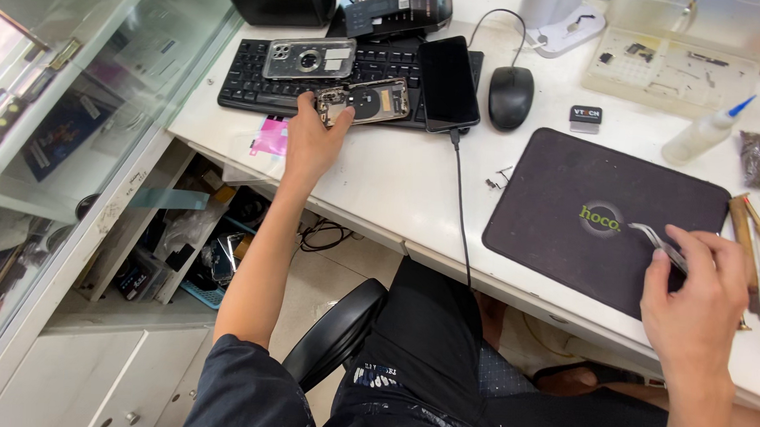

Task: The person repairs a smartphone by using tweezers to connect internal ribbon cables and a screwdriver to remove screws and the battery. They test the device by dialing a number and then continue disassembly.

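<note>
My left hand (313,140) reaches to the black keyboard (250,83) and grips the near end of an opened phone body (375,100) lying on it. Beside that lies a black phone (448,83) with a cable plugged into it. A clear phone case (310,58) rests further back on the keyboard. My right hand (693,292) holds metal tweezers (653,240) over the right part of a dark work mat (566,203) on the white desk (381,171).
A black mouse (510,96) sits behind the mat. A clear parts tray (671,68), a squeeze bottle with a blue tip (703,132) and screwdrivers (753,252) lie at the right. Small screws (497,177) lie left of the mat. A glass cabinet (72,118) stands left.
</note>
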Demonstrator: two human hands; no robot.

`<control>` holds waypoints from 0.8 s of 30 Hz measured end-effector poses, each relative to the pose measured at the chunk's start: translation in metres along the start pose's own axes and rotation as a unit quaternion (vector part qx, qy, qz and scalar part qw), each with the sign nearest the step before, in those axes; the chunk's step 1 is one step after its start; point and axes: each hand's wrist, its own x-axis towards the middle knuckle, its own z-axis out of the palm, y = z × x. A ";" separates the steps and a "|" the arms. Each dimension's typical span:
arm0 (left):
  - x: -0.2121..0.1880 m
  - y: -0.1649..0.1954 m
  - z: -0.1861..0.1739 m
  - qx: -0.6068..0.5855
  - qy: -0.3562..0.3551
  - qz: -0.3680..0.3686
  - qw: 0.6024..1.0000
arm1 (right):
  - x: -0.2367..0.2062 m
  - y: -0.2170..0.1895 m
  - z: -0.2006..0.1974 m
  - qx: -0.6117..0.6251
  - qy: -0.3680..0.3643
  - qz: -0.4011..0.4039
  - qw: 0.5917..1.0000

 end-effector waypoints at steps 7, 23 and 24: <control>0.006 0.000 0.000 0.125 -0.062 -0.001 0.990 | 0.009 -0.012 0.001 -0.055 -0.022 0.017 0.998; -0.089 -0.004 0.008 0.086 -0.028 0.224 0.971 | 0.006 -0.017 -0.001 -0.137 0.007 -0.002 0.991; -0.095 -0.002 0.006 0.077 -0.014 0.249 0.965 | 0.009 -0.022 -0.003 -0.133 0.014 -0.009 0.991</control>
